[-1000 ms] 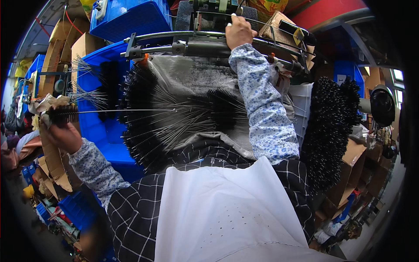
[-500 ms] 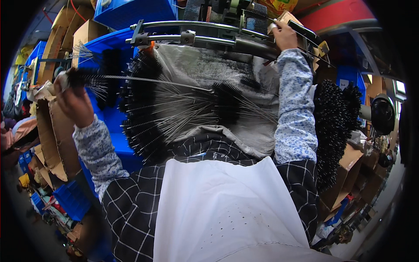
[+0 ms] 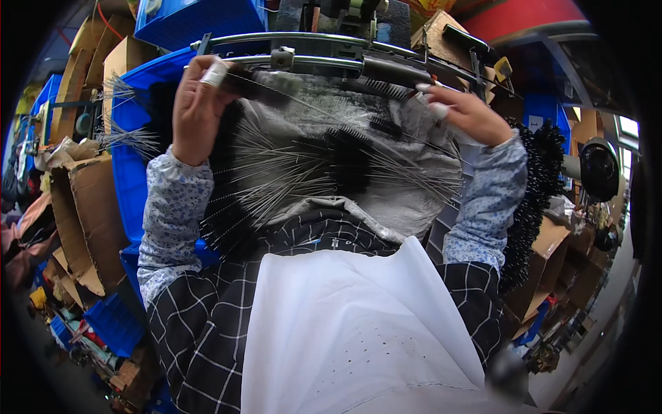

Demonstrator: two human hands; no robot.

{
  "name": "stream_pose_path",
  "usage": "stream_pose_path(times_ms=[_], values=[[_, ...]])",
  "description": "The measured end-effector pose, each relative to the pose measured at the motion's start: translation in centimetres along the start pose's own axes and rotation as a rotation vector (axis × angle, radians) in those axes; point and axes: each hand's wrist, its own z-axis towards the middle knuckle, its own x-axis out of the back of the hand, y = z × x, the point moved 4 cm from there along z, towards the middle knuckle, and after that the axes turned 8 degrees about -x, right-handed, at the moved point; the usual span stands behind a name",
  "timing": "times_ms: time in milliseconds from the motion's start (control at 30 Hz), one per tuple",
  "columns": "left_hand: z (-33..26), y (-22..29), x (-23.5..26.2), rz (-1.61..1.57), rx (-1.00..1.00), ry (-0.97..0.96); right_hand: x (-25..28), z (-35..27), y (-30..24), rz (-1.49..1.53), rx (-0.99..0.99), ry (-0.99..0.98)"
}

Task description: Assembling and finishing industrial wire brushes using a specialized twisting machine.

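My left hand (image 3: pixel 196 114), with white tape on a finger, is closed round the bristled end of a twisted-wire brush (image 3: pixel 265 90), whose black bristles are blurred. Its thin wire stem slants down to the right. At the right, my right hand (image 3: pixel 476 116), fingertips also taped, pinches a second bristle brush (image 3: pixel 383 88) just below the machine's bar. Across my lap lies a grey cloth (image 3: pixel 414 200), carrying a pile of wire-stemmed brushes (image 3: pixel 283 162). Their black bristle heads bunch at the left, and another black bristle bundle (image 3: pixel 348 159) sits mid-lap.
A machine with metal rails (image 3: pixel 310 61) runs across the far side. Blue crates (image 3: pixel 200 24) stand behind it and at the left. A large mass of black brushes (image 3: pixel 531 200) rises at the right. Cardboard boxes (image 3: pixel 96 214) flank both sides.
My left hand has swung right and up toward the rails with its brush. My right hand has come down from the machine, and a bristle brush now shows at its fingertips.
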Motion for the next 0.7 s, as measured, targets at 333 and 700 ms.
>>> stream_pose_path(times_ms=[333,700], values=[[-1.4,-1.4,3.9,0.731,0.178,-0.119,-3.8,6.6,-4.1,-0.095,0.073,0.699],[-4.8,-3.7,12.9,1.04,0.258,-0.027,0.7,12.6,0.5,-0.527,-0.122,1.044]])
